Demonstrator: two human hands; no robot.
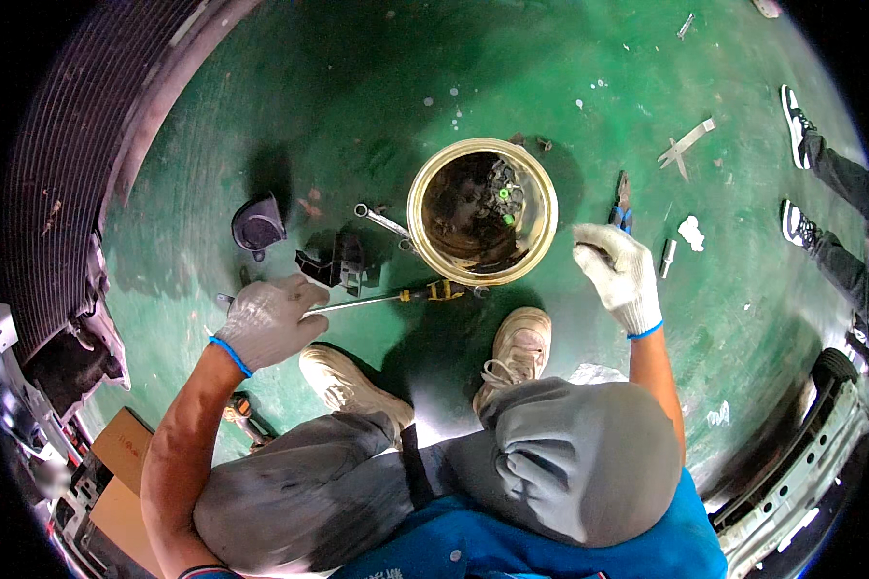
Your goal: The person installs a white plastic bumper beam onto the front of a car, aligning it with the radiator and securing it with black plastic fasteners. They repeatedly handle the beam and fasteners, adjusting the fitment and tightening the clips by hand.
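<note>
My left hand (275, 317), in a whitish work glove, is curled with thumb and fingers around the tip end of a screwdriver (357, 304). The screwdriver's yellow-and-black handle points right, toward the near side of a round metal tin (415, 217). Dark residue and small parts, some bright green, are inside the tin. To the tin's right, my gloved right hand (618, 275) is raised with its fingers curled in toward the thumb; whatever they hold, if anything, is hidden. Just beyond it lie blue-handled pliers (623, 205).
A black horn-shaped part (258, 224), a black plastic bracket (343, 259) and a wrench (383, 222) lie left of the tin. A small metal cylinder (667, 259) and tape strips (687, 147) are at right. Another person's shoes (795, 125) stand far right; cardboard (126, 511) is near left.
</note>
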